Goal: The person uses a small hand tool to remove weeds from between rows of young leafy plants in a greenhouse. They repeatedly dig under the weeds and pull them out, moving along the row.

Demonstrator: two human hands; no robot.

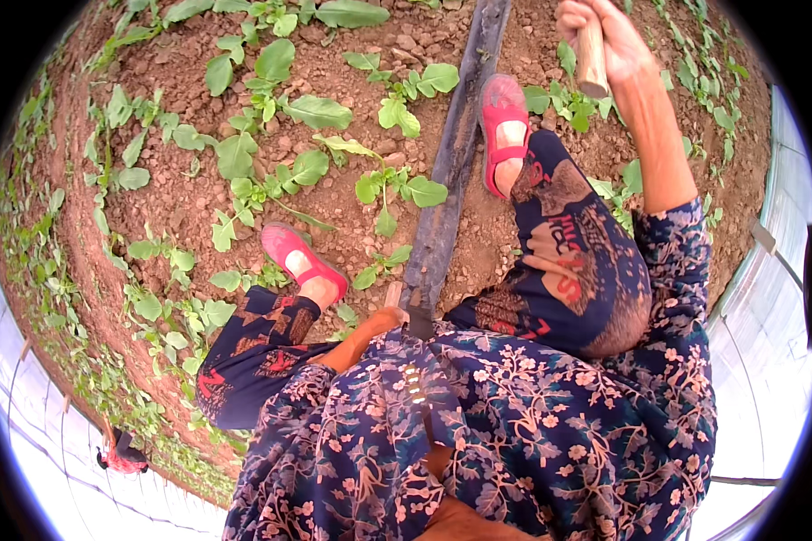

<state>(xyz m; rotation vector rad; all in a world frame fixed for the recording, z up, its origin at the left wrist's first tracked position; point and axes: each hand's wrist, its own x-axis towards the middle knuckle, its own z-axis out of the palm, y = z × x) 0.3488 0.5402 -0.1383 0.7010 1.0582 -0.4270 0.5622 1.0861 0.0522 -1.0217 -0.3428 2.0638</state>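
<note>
At the top right, my right hand [612, 40] is wrapped around a round wooden handle [591, 64]. One cut end of the handle points back towards me; whatever is at its far end is out of view. My left hand [387, 319] is low in front of my body, partly hidden by the floral shirt. A short wooden piece [393, 294] sticks up from its fingers, and a dark flat piece [420, 323] shows beside them. Whether these two belong to one tool I cannot tell. Leafy green seedlings [392, 186] grow from the brown soil before me.
A dark drip-irrigation tape [440, 209] runs between my pink shoes [304, 260]. Rows of plants [61, 284] curve along the left. Translucent plastic sheeting [761, 324] borders the right side. Another person [123, 454] is far off at the lower left.
</note>
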